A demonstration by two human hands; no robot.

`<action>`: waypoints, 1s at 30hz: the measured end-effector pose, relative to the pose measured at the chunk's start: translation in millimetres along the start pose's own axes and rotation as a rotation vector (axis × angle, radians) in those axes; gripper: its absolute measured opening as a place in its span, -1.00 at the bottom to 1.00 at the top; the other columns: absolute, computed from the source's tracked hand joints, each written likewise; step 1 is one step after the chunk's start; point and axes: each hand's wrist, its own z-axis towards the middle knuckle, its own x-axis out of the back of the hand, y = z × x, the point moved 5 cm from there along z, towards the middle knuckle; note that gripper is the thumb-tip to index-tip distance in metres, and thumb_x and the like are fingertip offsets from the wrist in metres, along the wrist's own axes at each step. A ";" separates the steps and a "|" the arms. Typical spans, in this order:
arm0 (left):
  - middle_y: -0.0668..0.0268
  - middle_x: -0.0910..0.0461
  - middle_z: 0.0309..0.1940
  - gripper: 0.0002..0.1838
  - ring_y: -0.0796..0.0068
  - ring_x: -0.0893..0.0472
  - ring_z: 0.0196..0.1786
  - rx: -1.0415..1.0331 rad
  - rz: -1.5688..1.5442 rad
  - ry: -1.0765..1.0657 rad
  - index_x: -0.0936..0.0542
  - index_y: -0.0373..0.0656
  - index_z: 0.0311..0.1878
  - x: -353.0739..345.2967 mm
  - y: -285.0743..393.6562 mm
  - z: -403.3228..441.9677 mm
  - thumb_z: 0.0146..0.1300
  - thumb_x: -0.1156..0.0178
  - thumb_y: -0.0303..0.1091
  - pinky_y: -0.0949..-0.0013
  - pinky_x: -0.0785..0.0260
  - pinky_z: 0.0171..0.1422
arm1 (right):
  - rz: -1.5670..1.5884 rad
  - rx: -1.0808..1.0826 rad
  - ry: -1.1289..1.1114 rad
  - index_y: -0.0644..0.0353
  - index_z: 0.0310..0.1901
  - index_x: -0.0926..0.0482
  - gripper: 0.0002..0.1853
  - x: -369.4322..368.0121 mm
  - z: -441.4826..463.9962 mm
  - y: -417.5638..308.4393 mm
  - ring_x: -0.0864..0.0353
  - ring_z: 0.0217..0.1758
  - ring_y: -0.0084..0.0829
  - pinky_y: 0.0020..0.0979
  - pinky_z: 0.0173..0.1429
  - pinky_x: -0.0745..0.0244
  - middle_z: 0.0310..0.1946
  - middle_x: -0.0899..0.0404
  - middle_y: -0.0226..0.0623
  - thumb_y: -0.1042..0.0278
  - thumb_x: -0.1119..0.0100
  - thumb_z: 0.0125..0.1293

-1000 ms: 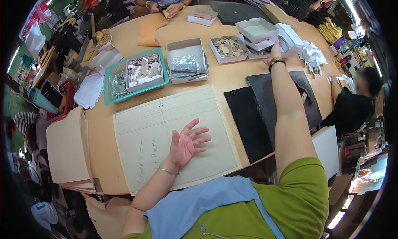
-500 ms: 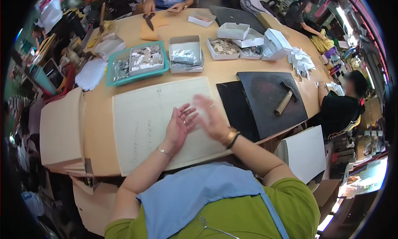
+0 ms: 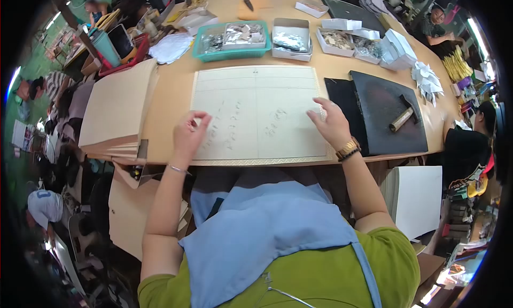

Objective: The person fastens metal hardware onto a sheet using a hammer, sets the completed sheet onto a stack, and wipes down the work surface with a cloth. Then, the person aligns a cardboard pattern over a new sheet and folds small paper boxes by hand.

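A large cream sheet (image 3: 246, 102) lies flat on the table in front of me, with ruled lines and rows of small pencil-like marks. My left hand (image 3: 189, 137) is over its left edge, fingers curled and thumb near the index finger; nothing shows in the grip. Near the right edge my right hand (image 3: 332, 123) is open, thumb and index finger apart and pointing inward, holding nothing. Whether either hand touches the sheet I cannot tell. Right of it are a black mat (image 3: 342, 102) and a dark board (image 3: 387, 113) carrying a hammer (image 3: 404, 115).
A teal basket (image 3: 200, 56) of small pieces and an open white box (image 3: 291, 54) stand behind the sheet. Stacked boards (image 3: 115, 107) lie left. Scissors (image 3: 247, 1) are at the far side, folded white paper (image 3: 426, 81) right. A person (image 3: 470, 147) sits at the right.
My hands, close together with palms showing over the sheet's middle, have parted to its two sides. The left fingers have curled in. The camera view has shifted, showing the sheet more squarely.
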 end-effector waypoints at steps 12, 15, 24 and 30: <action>-0.06 -0.39 0.27 -0.34 0.04 -0.33 0.36 -0.284 0.425 0.136 -0.49 -0.22 0.22 4.1 -47.0 1.6 0.20 -0.24 0.09 0.06 -0.08 0.43 | 0.018 -0.049 0.074 0.17 -0.01 -0.61 -0.55 -20.1 -30.1 27.4 -0.54 0.02 -0.16 -0.25 0.13 -0.46 -0.02 -0.64 -0.18 0.13 -0.38 0.10; -0.07 -0.37 0.28 -0.33 0.04 -0.31 0.38 -0.213 0.420 0.027 -0.50 -0.15 0.22 15.7 -32.8 4.9 0.15 -0.27 0.11 0.05 -0.09 0.43 | -0.002 -0.059 -0.028 0.17 -0.05 -0.62 -0.59 -9.7 -17.7 19.7 -0.55 -0.01 -0.15 -0.24 0.11 -0.46 -0.07 -0.64 -0.18 0.14 -0.37 0.11; -0.04 -0.35 0.32 -0.35 0.06 -0.25 0.43 -0.251 0.232 0.127 -0.56 0.02 0.20 1.1 -56.3 122.7 0.09 -0.30 0.17 -0.02 -0.05 0.45 | -0.120 0.216 0.038 0.08 0.05 -0.59 -0.52 -37.4 68.4 50.7 -0.44 0.24 -0.17 -0.20 0.24 -0.35 0.20 -0.50 -0.21 0.07 -0.37 0.11; -0.06 -0.32 0.34 -0.33 0.05 -0.22 0.44 -0.210 0.317 0.107 -0.57 0.02 0.20 -9.1 -58.1 129.6 0.05 -0.36 0.14 0.06 0.01 0.47 | -0.184 0.139 -0.009 0.01 0.10 -0.58 -0.47 -38.8 68.7 43.2 -0.40 0.30 -0.24 -0.17 0.31 -0.23 0.26 -0.46 -0.30 0.04 -0.39 0.08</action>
